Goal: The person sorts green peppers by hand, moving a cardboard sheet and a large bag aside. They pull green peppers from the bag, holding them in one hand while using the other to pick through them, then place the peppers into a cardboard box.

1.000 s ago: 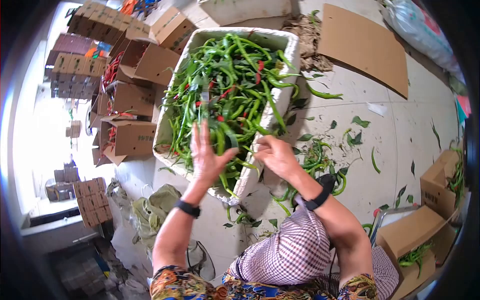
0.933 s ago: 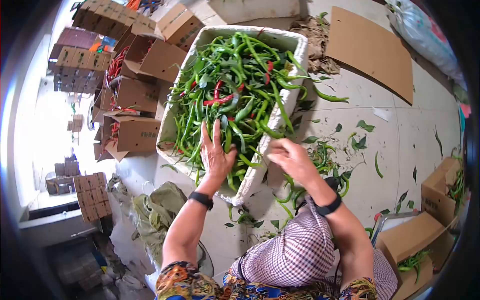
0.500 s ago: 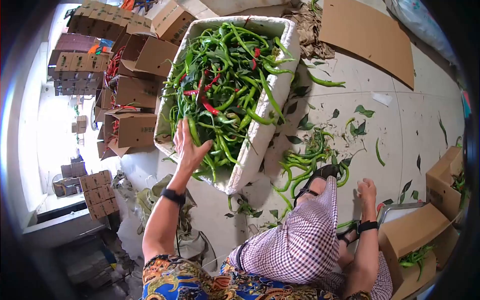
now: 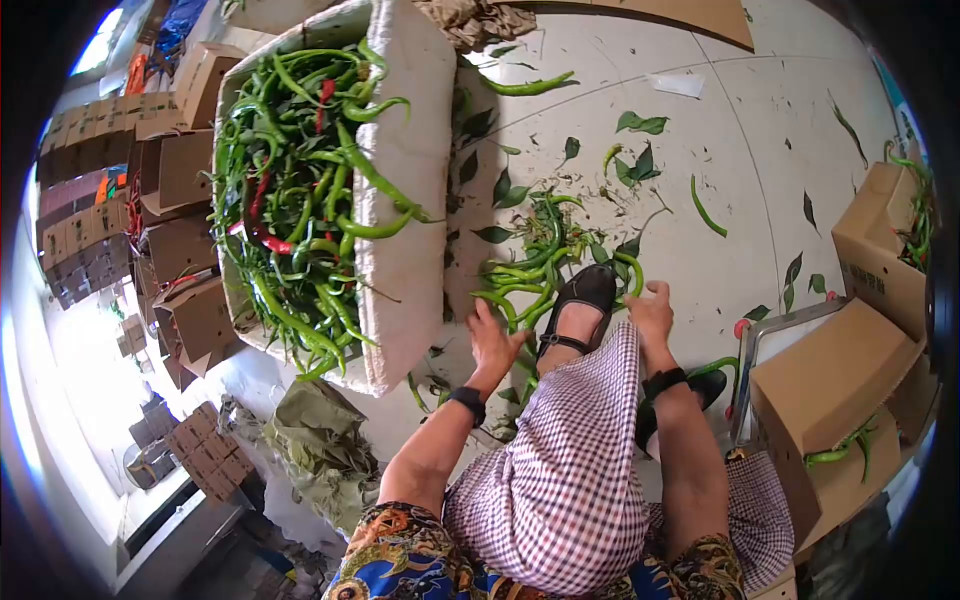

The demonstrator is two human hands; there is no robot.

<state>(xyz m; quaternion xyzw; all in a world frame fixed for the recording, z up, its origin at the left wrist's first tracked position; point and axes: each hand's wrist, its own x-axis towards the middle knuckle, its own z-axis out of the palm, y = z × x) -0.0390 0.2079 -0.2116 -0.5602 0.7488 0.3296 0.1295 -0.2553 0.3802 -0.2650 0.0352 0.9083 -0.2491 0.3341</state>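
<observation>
My left hand is low over the floor, beside green peppers that lie in a loose pile. Its fingers are spread and hold nothing. Across the dark shoe from it, my right hand is near the curved pepper at the pile's right side. Its fingers are bent, and whether something small is between them cannot be made out. A white foam box at the upper left is heaped with green peppers and a few red ones.
Several cardboard boxes stand at the left. At the right are an open carton with green peppers and another carton. Leaves and single peppers lie on the floor. Green sacking lies below the foam box.
The view has shifted to the right and down. My left hand has left the foam box's peppers for the floor pile. My right hand has moved closer to the pile and shoe.
</observation>
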